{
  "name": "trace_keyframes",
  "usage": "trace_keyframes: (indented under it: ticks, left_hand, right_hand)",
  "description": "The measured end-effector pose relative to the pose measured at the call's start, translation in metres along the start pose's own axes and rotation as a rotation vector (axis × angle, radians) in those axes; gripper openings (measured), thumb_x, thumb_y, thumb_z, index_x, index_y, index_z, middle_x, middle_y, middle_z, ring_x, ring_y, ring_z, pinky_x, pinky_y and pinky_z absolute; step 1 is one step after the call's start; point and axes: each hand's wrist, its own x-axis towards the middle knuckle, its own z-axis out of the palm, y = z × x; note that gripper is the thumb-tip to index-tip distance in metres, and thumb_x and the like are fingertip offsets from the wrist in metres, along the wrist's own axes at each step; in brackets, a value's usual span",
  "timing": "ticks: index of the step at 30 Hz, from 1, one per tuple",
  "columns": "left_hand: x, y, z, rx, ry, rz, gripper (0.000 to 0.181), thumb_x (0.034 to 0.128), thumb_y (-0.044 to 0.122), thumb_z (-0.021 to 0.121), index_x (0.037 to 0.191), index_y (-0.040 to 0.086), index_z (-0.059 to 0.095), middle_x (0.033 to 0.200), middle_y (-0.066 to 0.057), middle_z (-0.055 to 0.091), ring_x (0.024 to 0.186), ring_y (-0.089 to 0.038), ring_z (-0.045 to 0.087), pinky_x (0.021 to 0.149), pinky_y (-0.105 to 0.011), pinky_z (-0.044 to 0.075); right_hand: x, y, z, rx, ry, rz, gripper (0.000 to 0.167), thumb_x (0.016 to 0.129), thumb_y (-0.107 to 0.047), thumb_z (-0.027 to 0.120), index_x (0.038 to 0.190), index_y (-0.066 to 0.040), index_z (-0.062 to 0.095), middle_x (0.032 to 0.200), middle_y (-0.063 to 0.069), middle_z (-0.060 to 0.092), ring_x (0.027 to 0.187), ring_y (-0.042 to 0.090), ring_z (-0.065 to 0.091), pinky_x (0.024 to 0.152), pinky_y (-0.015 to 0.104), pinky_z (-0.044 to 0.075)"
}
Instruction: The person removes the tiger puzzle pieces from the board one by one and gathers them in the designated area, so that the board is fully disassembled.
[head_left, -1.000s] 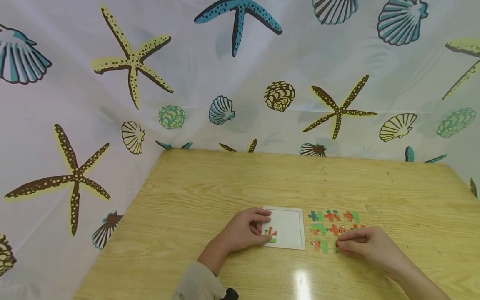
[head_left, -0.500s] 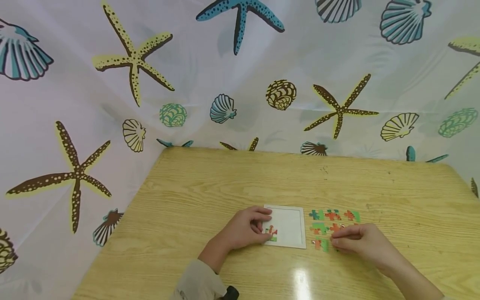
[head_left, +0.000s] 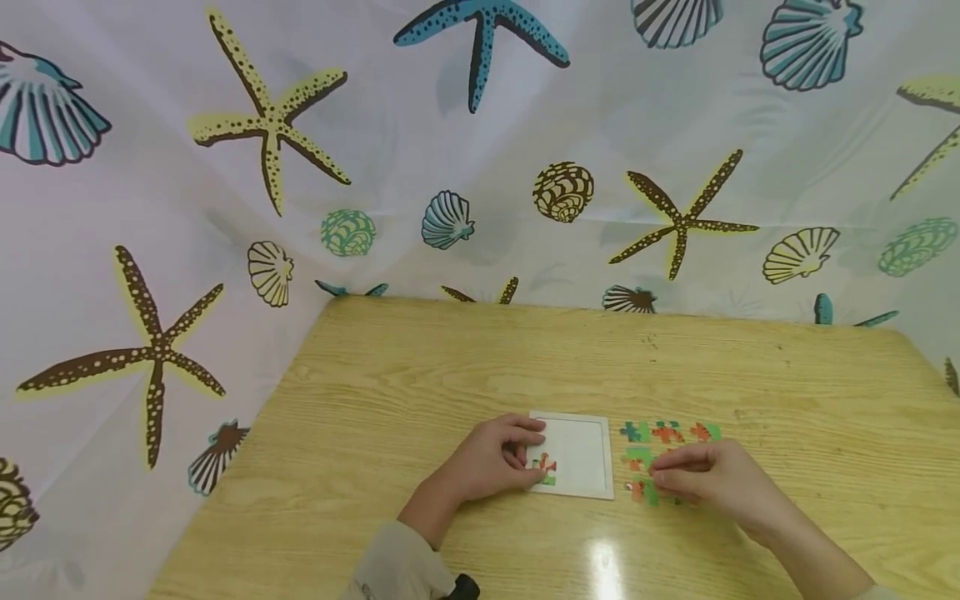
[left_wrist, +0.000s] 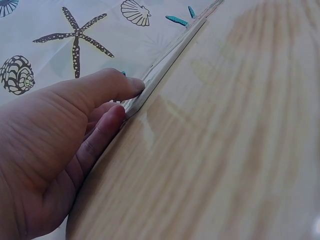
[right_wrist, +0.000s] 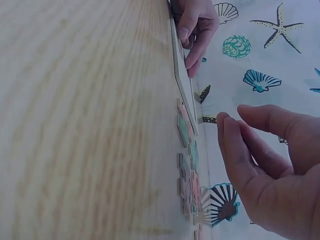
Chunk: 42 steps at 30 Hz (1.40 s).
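Observation:
My left hand holds the left edge of a white puzzle tray, its thumb resting on the rim and its other fingers curled beside it. One red-and-green jigsaw piece lies in the tray's lower left corner, partly behind the thumb. Right of the tray, several loose jigsaw pieces lie in rough rows on the table. Over the lower rows hovers my right hand, hiding some of them. In the right wrist view a gap shows between thumb and fingertips, with nothing visible in it.
The wood-grain table is bounded at the back and left by a white cloth printed with starfish and shells. A dark band shows at the left sleeve.
My right hand has moved left across the loose pieces, from the lower right ones towards the left column. The left hand stays on the tray.

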Motion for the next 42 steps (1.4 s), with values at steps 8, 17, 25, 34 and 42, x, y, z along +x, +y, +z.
trace_keyframes:
  ticks: [8,17,25,34,42]
  left_hand:
    - [-0.002,-0.001,-0.001,0.011,0.007,0.021,0.047,0.0831,0.017,0.083,0.126,0.004,0.068,0.133,-0.004,0.063,0.082,-0.011,0.060,0.074,-0.018,0.054]
    - [-0.003,0.001,-0.001,0.002,0.000,-0.002,0.047,0.0836,0.017,0.082,0.128,0.007,0.068,0.132,-0.001,0.063,0.081,-0.009,0.060,0.074,-0.019,0.054]
    - [-0.002,-0.003,0.000,0.051,0.009,0.031,0.040,0.0867,0.014,0.078,0.124,0.003,0.069,0.138,-0.003,0.060,0.083,-0.008,0.060,0.074,-0.018,0.054]
    - [-0.001,-0.003,0.001,0.046,0.011,0.023,0.037,0.0869,0.013,0.078,0.122,0.004,0.071,0.138,-0.001,0.060,0.082,-0.006,0.060,0.074,-0.017,0.054]
    - [-0.001,-0.001,0.001,0.039,0.016,0.030,0.038,0.0863,0.012,0.078,0.122,0.003,0.070,0.137,-0.002,0.061,0.082,-0.007,0.059,0.074,-0.018,0.053]
  right_hand:
    - [0.007,-0.009,0.009,0.009,-0.035,-0.037,0.041,0.092,-0.026,0.073,0.119,0.004,0.069,0.111,0.012,0.075,0.095,0.016,0.071,0.074,0.029,0.057]
    - [0.013,-0.013,0.017,0.042,-0.076,-0.105,0.036,0.093,-0.018,0.072,0.117,0.009,0.068,0.111,0.019,0.074,0.101,0.022,0.073,0.084,0.032,0.059]
    - [0.020,-0.016,0.026,0.018,-0.045,-0.079,0.037,0.090,-0.022,0.076,0.115,0.005,0.071,0.104,0.013,0.076,0.091,0.019,0.072,0.079,0.032,0.058]
    - [0.029,-0.017,0.037,-0.013,-0.044,-0.057,0.035,0.089,-0.024,0.076,0.113,0.001,0.073,0.112,0.013,0.074,0.094,0.014,0.068,0.077,0.030,0.056]
    - [0.035,-0.017,0.040,0.025,-0.052,-0.041,0.035,0.089,-0.022,0.076,0.114,0.003,0.072,0.110,0.014,0.074,0.076,0.016,0.061,0.061,0.029,0.052]
